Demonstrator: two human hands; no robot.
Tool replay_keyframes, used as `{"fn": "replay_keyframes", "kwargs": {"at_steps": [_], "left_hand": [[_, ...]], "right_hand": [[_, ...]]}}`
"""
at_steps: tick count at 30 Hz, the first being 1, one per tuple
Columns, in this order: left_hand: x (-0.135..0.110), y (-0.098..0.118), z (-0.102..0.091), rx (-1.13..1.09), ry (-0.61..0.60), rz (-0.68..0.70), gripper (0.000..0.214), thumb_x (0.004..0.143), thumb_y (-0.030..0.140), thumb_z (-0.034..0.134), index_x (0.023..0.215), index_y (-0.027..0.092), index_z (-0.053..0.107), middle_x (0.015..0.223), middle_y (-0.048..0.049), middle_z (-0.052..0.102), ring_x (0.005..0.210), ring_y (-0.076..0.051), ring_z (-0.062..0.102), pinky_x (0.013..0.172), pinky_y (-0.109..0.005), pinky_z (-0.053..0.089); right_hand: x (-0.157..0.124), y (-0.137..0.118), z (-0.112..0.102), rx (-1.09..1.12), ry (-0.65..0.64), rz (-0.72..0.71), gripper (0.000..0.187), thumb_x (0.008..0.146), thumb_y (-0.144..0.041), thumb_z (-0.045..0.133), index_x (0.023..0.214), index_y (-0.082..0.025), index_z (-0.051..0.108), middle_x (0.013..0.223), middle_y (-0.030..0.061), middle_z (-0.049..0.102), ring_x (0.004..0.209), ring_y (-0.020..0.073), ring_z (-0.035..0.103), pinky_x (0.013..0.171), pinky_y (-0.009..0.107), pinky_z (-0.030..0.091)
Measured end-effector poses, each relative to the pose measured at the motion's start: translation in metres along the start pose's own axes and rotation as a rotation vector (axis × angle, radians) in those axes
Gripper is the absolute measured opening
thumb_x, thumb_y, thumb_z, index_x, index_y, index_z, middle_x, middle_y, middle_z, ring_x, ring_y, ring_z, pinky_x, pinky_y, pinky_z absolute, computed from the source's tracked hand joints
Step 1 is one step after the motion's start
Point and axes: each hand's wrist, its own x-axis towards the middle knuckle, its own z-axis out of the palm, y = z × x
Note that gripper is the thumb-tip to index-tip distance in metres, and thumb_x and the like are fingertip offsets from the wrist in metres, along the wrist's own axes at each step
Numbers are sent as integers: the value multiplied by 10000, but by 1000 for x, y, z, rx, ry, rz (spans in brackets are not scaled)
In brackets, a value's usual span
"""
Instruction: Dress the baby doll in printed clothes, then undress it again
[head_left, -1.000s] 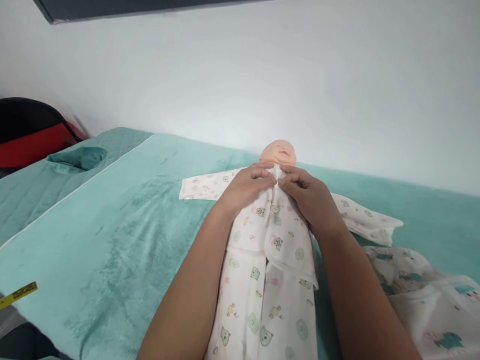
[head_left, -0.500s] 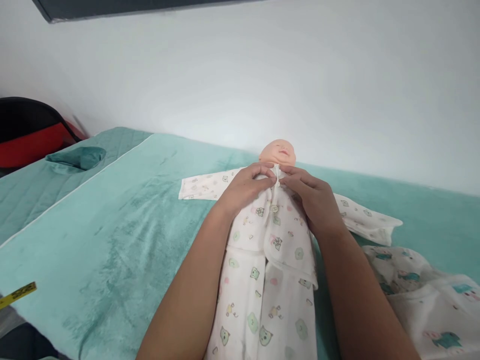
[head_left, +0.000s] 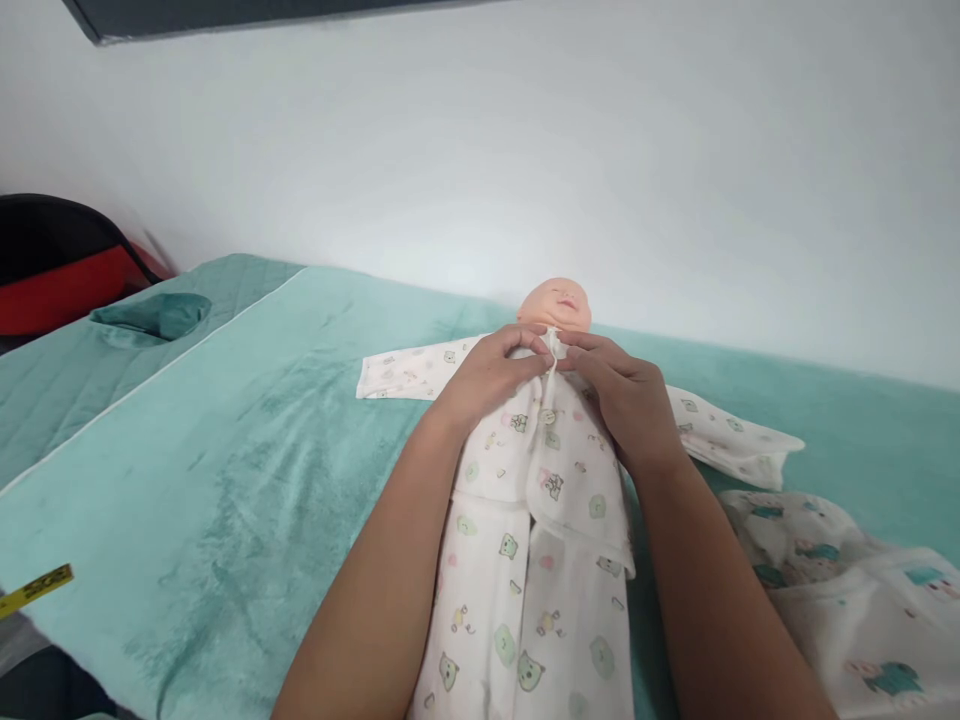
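Note:
A baby doll (head_left: pixel 556 303) lies on its back on a teal blanket (head_left: pixel 247 440), dressed in a white printed baby garment (head_left: pixel 536 560) with small buttons down the front. My left hand (head_left: pixel 489 376) and my right hand (head_left: pixel 619 393) meet at the garment's neckline just under the doll's chin. Both hands pinch the two front edges of the cloth together, fingers curled. A button (head_left: pixel 548 416) shows just below my fingers. The doll's sleeves spread out to both sides.
More printed baby clothes (head_left: pixel 840 590) lie crumpled at the right. A folded teal cloth (head_left: pixel 152 314) sits at the far left on a quilted cover. A black and red bag (head_left: pixel 60 265) stands behind it. A yellow tape end (head_left: pixel 34 588) lies at the left edge. A white wall rises behind.
My fingers have shifted slightly at the neckline, drawing the two cloth edges closer. Nothing else has moved.

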Motion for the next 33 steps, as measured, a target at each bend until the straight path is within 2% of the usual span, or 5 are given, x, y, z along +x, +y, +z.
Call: {"fn": "replay_keyframes", "kwargs": {"at_steps": [6,13,18,24,33], "left_hand": [[0,2,-1,6,-14,-1,106,829,311,592,798,214,623,1452,-13,521,1342,-237,473,1145,-396,295],[-1,3,0,-18,-22,-14,170,853,378,590,815,217,626,1458,-16,517,1318,-236,500,1133,-403,321],[-1,3,0,6,-16,2,164,854,367,588,815,215,635,1446,-24,526,1328,-243,485,1139,-406,307],[0,1,0,19,-19,6,152,840,345,611,795,200,612,1447,-39,521,1332,-241,479,1131,-400,313],[2,1,1,46,-22,4,267,888,426,568,747,199,567,1439,-35,528,1292,-232,512,1118,-384,329]], "right_hand": [[-1,-2,0,-7,6,9,204,796,-409,666,718,-259,780,1250,-12,690,1161,260,603,985,382,437],[-3,-6,0,73,-77,97,204,820,-411,637,802,-254,766,1300,-12,665,1179,262,596,945,371,454],[-4,-10,2,-36,-98,41,275,813,-426,648,633,-218,662,1330,-8,641,1194,262,574,970,382,408],[-5,-13,6,-166,-71,37,262,761,-486,690,744,-231,635,1354,4,614,1235,270,531,992,414,362],[-5,-11,4,-30,1,74,187,745,-355,640,655,-213,559,1218,0,680,997,231,619,808,347,439]]}}
